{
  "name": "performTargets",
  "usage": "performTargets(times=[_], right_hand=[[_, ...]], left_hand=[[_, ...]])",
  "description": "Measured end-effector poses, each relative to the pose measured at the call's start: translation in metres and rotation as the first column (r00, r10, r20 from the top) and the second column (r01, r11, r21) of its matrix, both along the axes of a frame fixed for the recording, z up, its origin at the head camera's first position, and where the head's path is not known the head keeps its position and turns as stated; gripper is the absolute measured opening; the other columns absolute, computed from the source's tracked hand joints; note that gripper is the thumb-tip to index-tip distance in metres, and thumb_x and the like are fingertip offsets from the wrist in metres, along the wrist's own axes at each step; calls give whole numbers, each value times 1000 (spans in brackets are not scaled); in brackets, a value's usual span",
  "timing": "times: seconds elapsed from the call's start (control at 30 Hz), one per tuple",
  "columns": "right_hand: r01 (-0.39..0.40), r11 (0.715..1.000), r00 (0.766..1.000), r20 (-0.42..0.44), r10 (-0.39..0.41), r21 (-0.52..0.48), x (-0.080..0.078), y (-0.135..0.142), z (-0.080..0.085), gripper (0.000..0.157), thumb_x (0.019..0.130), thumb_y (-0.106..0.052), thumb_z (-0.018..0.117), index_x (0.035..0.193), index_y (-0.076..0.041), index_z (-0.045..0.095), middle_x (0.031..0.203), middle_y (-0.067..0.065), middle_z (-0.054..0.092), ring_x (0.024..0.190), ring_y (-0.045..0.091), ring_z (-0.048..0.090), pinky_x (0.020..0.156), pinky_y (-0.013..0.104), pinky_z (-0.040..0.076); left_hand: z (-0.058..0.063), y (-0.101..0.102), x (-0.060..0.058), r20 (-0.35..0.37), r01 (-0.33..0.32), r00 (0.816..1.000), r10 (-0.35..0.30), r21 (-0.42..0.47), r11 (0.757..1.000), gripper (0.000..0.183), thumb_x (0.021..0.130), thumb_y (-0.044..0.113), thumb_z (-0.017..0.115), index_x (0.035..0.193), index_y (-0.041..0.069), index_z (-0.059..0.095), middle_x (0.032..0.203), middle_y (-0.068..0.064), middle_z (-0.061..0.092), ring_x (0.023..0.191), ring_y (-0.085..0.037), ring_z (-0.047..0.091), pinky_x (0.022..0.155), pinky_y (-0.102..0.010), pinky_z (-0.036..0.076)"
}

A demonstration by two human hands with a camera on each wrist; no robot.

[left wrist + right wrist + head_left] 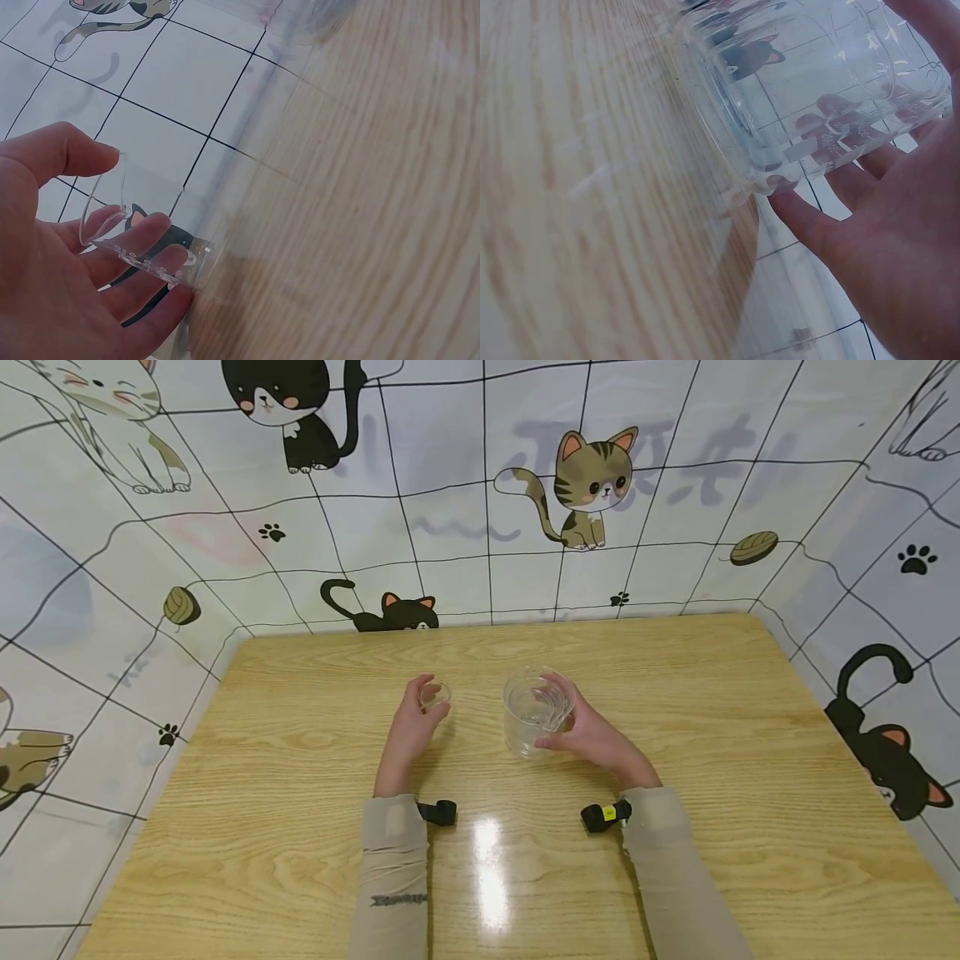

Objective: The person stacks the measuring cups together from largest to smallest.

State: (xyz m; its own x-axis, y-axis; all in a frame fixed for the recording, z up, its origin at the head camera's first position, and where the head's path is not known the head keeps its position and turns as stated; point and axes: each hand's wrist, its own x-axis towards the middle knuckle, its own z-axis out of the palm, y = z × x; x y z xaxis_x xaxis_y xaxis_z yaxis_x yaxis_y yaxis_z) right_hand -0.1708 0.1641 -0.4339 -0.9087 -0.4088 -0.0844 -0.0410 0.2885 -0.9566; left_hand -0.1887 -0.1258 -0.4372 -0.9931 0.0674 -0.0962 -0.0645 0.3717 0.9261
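Observation:
My left hand curves round a small clear beaker at the middle of the table. In the left wrist view, the thumb meets the rim of the small beaker and the fingers wrap its marked side. To its right, a larger clear beaker stands upright with my right hand gripping its right side. Fingers show through the wall of the large beaker in the right wrist view. Inner rings appear inside it; whether another vessel is nested there I cannot tell.
The wooden table reaches back to a white wall with cat drawings and grid lines. Similar side walls enclose it left and right. Black straps sit on both wrists. A bright reflection lies between the forearms.

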Motion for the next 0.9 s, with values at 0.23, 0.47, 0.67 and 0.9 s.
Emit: performTargets(times=[0.23, 0.47, 0.67, 0.9], right_hand=[[4, 1000, 1000, -14, -4, 7, 0, 0, 0, 97, 71, -23, 80, 140, -46, 15, 146, 0, 29, 136, 26, 23, 106, 61, 16], [-8, 1000, 1000, -9, 8, -23, 0, 0, 1, 97, 71, -26, 80, 140, -45, 15, 145, -2, 32, 136, 24, 25, 106, 58, 20], [-9, 1000, 1000, -6, 9, -24, 0, -1, 2, 96, 70, -27, 80, 140, -44, 16, 145, -2, 31, 136, 24, 25, 106, 58, 19], [-7, 1000, 1000, -1, 7, -21, 0, -1, 1, 97, 71, -26, 80, 140, -44, 15, 146, -3, 32, 136, 23, 24, 107, 58, 19]], left_hand=[[4, 1, 2, 16, 15, 1000, -15, 16, 1000, 59, 89, 29, 57, 140, 14, 29, 135, -5, 46, 129, -23, 37, 105, -44, 31], [-1, 1, -1, 17, 42, 999, -42, 15, 999, 56, 89, 27, 56, 137, 15, 30, 134, -4, 46, 127, -24, 39, 102, -45, 33], [-1, 3, -2, 34, 66, 997, -68, 65, 996, 53, 89, 19, 53, 135, 12, 29, 132, -6, 45, 125, -26, 40, 99, -47, 36], [0, 3, -1, 26, 74, 997, -75, 29, 997, 48, 86, 20, 54, 130, 16, 36, 132, -6, 46, 125, -25, 41, 100, -48, 35]])
